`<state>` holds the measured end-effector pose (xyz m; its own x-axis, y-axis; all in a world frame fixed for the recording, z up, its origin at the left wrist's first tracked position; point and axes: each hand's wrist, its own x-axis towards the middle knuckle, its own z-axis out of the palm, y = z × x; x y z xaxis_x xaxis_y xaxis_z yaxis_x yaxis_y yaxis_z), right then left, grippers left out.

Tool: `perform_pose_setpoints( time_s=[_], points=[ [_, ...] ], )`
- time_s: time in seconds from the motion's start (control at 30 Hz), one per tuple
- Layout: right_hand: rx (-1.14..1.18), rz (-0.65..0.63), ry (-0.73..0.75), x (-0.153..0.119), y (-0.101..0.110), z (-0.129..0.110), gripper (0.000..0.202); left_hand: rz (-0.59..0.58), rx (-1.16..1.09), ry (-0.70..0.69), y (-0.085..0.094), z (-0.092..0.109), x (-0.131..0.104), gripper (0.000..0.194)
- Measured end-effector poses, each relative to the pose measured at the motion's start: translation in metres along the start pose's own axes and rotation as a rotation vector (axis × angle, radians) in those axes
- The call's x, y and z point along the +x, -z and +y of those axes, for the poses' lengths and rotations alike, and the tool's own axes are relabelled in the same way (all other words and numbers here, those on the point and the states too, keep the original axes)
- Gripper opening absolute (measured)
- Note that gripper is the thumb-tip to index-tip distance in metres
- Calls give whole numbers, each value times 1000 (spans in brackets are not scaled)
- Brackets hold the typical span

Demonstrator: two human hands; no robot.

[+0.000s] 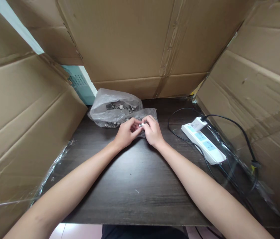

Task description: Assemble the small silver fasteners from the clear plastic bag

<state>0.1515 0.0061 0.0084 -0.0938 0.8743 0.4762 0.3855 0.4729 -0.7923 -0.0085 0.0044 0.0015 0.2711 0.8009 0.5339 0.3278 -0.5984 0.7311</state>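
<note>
My left hand (128, 132) and my right hand (151, 130) meet over the dark table, fingertips pinched together on a small shiny metal piece (141, 125). Its exact kind is too small to make out. Just behind my left hand lies a clear plastic bag (116, 96), its mouth spread, with several small metal parts (121, 107) showing inside. A second crumpled clear bag (152, 112) lies under and behind my hands, partly hidden by them.
At the right, a white power strip (214, 153) holds a white plug adapter (197, 124), with black cables (239, 127) looping around it. Cardboard walls (130, 39) enclose the dark wooden table (127, 192) at the back and both sides. A pale green box (82, 84) shows at the back left.
</note>
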Motion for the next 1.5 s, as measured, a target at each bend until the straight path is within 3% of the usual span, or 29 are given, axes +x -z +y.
perform_pose_setpoints(
  time_s=[0.3, 0.57, 0.9, 1.2, 1.5],
  points=[
    [-17, 3, -8, 0, -2, -2, 32, 1, -2, -7, -1, -1, 0, 11],
    [16, -1, -11, 0, 0, -1, 10, 16, -6, -9, 0, 0, 0, 12],
    [-30, 4, -3, 0, -2, -1, 32, 20, -21, -11, 0, -1, 0, 11],
    [15, 32, 8, -1, -1, 1, 9, 22, -24, 7, 0, 1, 0, 10],
    [15, 20, -36, 0, -2, -1, 35, 24, -37, 9, -1, -1, 0, 12]
  ],
)
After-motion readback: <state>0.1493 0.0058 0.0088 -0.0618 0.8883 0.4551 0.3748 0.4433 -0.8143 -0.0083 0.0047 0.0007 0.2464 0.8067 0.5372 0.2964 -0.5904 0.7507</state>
